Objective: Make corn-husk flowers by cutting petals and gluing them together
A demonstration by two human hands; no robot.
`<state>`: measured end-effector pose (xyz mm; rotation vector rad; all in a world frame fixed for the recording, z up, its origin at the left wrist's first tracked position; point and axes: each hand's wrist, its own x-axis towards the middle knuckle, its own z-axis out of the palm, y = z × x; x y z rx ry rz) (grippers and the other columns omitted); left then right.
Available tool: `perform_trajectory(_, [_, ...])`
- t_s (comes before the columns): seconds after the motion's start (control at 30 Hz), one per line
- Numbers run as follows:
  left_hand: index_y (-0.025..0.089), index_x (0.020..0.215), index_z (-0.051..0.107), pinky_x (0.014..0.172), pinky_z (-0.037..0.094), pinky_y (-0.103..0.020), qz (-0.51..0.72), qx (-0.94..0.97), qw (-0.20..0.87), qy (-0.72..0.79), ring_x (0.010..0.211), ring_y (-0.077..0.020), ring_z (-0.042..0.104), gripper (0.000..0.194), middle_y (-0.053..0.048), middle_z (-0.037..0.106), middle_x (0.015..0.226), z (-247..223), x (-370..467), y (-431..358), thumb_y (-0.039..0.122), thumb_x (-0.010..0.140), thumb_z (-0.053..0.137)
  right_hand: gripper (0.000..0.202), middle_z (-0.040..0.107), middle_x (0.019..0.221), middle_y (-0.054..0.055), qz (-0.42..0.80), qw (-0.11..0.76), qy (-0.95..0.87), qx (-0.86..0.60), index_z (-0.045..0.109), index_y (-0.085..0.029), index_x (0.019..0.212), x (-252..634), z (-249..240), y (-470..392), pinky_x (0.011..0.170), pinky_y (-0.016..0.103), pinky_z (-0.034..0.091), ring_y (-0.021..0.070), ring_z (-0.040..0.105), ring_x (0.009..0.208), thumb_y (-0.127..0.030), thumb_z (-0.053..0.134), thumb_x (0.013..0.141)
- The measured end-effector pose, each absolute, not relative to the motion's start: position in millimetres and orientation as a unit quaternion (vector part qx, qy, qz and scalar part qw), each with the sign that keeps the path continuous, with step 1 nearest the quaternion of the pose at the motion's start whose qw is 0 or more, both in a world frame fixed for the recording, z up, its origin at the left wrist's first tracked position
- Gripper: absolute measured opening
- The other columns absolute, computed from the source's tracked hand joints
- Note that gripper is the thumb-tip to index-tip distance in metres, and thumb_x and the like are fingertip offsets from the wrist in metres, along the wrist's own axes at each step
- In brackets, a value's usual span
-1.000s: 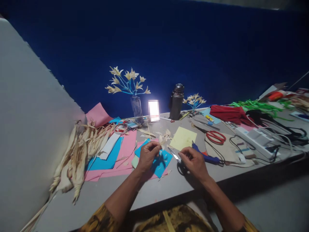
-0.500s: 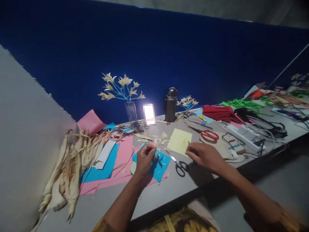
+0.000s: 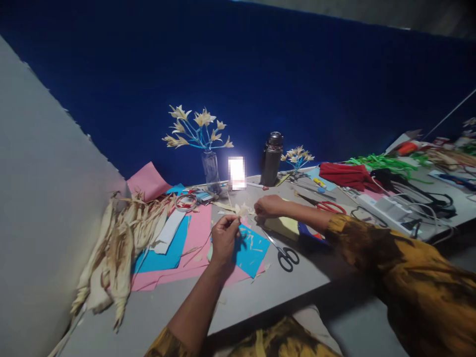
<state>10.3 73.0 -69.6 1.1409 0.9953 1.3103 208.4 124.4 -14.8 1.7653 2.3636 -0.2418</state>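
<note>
My left hand (image 3: 224,240) is closed, thumb and fingertips pinching a small pale husk flower (image 3: 242,209) above the blue paper (image 3: 256,255). Thin husk scraps lie scattered on that paper. My right hand (image 3: 269,206) is bent down with its fingers together, just right of the flower and over the far edge of the yellow paper (image 3: 283,226). Whatever its fingertips may hold is hidden. Black-handled scissors (image 3: 288,259) lie on the table between the two papers, handles toward me.
Dried corn husks (image 3: 122,267) and pink sheets (image 3: 199,228) lie at left. A glass vase (image 3: 210,173) of husk flowers, a bright light (image 3: 237,173) and a dark flask (image 3: 271,161) stand along the wall. Red-handled scissors (image 3: 330,206) and a white power strip (image 3: 390,213) are at right.
My right hand has moved left and away from me, from the yellow paper's right side to near the flower. My left hand keeps its pinch. The whole view has shifted slightly.
</note>
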Motion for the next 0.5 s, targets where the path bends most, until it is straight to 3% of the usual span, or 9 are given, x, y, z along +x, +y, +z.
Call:
perform_trajectory(0.07, [0.018,0.075,0.064,0.049,0.037,-0.02,0.549,0.48,0.541,0.419,0.047,-0.0082,0.046,0.02,0.005,0.052,0.051,-71,10,74,0.036,0.074,0.073,0.027,0.078,0.101,0.015,-0.076,0.099,0.793,0.596,0.079,-0.02,0.096,202,-27,128,0.075,0.03,0.046,0.0301,0.071,0.098,-0.041,0.072,0.08])
perform_trajectory(0.17, [0.018,0.074,0.064,0.048,0.035,-0.02,0.543,0.477,0.554,0.413,0.046,-0.0077,0.046,0.019,0.005,0.052,0.052,-74,11,74,0.035,0.074,0.073,0.029,0.076,0.106,0.02,-0.065,0.106,0.784,0.609,0.078,-0.016,0.1,197,-39,129,0.077,0.033,0.048,0.0332,0.071,0.1,-0.037,0.068,0.083])
perform_trajectory(0.37, [0.018,0.072,0.065,0.048,0.035,-0.019,0.54,0.483,0.563,0.398,0.047,-0.007,0.045,0.018,0.005,0.051,0.052,-75,13,73,0.034,0.074,0.071,0.025,0.077,0.106,0.013,-0.077,0.104,0.777,0.616,0.077,-0.021,0.102,206,-42,128,0.072,0.028,0.047,0.0275,0.072,0.097,-0.033,0.06,0.088])
perform_trajectory(0.5, [0.018,0.071,0.064,0.047,0.034,-0.019,0.542,0.489,0.559,0.394,0.046,-0.0075,0.045,0.021,0.005,0.05,0.052,-72,12,73,0.037,0.074,0.071,0.028,0.077,0.102,0.013,-0.081,0.092,0.773,0.623,0.077,-0.022,0.099,213,-42,126,0.071,0.028,0.046,0.0273,0.072,0.096,-0.042,0.061,0.087])
